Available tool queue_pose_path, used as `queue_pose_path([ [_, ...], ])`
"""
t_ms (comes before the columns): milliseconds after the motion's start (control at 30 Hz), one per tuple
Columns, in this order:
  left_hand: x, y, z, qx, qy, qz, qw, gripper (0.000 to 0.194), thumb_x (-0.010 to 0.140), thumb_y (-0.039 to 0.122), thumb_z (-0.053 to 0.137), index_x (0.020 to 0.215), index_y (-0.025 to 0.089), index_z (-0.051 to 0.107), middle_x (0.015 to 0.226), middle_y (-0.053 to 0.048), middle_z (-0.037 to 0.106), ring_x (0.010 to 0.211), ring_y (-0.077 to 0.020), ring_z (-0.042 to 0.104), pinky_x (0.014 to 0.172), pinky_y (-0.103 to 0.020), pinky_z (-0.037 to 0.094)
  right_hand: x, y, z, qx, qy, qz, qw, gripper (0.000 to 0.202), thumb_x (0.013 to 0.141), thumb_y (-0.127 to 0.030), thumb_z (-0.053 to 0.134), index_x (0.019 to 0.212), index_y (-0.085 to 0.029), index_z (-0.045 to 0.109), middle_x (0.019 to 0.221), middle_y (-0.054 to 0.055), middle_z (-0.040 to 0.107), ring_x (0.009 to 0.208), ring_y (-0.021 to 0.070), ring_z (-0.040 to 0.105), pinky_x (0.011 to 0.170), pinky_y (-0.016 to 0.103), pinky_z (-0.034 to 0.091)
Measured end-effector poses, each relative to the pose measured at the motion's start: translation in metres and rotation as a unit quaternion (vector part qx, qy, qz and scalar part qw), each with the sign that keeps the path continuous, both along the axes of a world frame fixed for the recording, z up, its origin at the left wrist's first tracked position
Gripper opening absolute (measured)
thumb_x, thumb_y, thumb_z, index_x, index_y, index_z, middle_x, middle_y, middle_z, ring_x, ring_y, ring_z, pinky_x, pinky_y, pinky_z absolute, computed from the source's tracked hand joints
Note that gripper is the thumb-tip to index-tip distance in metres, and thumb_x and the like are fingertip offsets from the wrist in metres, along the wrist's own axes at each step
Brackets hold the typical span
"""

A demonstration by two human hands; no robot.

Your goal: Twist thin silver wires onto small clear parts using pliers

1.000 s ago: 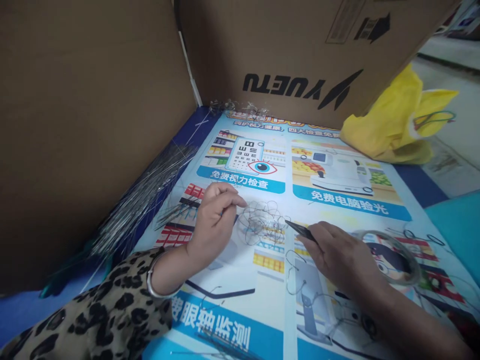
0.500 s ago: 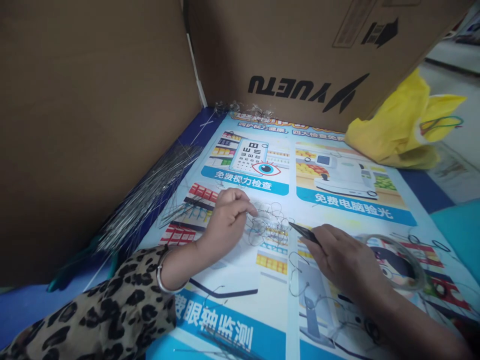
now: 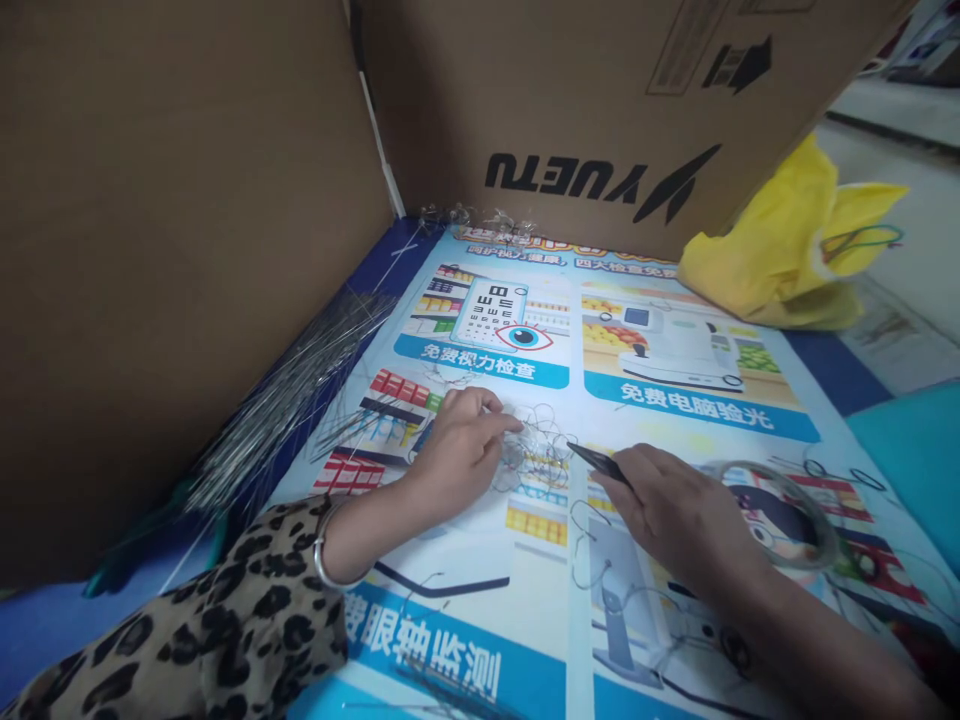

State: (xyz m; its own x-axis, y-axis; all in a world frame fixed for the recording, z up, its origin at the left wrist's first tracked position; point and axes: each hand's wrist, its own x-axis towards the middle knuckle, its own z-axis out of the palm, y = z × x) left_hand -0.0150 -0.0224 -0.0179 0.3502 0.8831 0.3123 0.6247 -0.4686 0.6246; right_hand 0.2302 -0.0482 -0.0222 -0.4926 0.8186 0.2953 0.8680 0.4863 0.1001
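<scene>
Curled thin wire loops form a loose bunch on the printed sheet. At the bunch's left edge is my left hand, its index finger reaching over the loops and the other fingers curled; whether it pinches a wire is too small to tell. My right hand is closed around a dark pointed tool, like tweezers or pliers, whose tip is at the right edge of the bunch. More bent wires lie below the tool.
Straight wires lie in a bundle at the left. Cardboard stands behind and at the left. A yellow bag is at the back right. A roll of clear tape lies beside my right forearm. Small wire pieces sit along the back.
My left hand has moved slightly right and its index finger reaches further over the loops. The whole view has shifted a little. My right hand still holds the tool.
</scene>
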Motion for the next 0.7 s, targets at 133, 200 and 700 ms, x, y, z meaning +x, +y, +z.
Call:
queue_pose_path([
  [133, 0.0014, 0.0007, 0.0014, -0.009, 0.003, 0.003, 1.0, 0.03, 0.081, 0.007, 0.044, 0.096, 0.02, 0.067, 0.1, -0.006, 0.052, 0.101, -0.02, 0.044, 0.09, -0.037, 0.038, -0.001, 0.0001, 0.0008, 0.0, -0.004, -0.003, 1.0, 0.026, 0.089, -0.039, 0.04, 0.072, -0.021, 0.046, 0.065, 0.0, 0.053, 0.06, 0.0149, 0.051, 0.05, 0.025, 0.027],
  [200, 0.0018, 0.0013, 0.0027, -0.017, 0.005, 0.003, 1.0, 0.029, 0.081, 0.008, 0.045, 0.095, 0.02, 0.067, 0.101, -0.006, 0.052, 0.102, -0.02, 0.044, 0.091, -0.037, 0.037, -0.0014, 0.0001, 0.0012, 0.001, -0.005, -0.005, 1.0, 0.026, 0.089, -0.04, 0.04, 0.072, -0.021, 0.046, 0.065, 0.001, 0.053, 0.059, 0.0149, 0.051, 0.05, 0.025, 0.026],
  [700, 0.0007, 0.0042, 0.0055, -0.066, -0.059, 0.009, 0.996, 0.023, 0.072, 0.001, 0.049, 0.079, 0.017, 0.062, 0.098, -0.005, 0.052, 0.103, -0.0199, 0.046, 0.093, -0.038, 0.036, -0.002, 0.0002, 0.0018, -0.012, -0.005, -0.006, 1.0, 0.026, 0.089, -0.039, 0.04, 0.072, -0.02, 0.046, 0.066, 0.001, 0.054, 0.06, 0.015, 0.051, 0.05, 0.025, 0.027],
])
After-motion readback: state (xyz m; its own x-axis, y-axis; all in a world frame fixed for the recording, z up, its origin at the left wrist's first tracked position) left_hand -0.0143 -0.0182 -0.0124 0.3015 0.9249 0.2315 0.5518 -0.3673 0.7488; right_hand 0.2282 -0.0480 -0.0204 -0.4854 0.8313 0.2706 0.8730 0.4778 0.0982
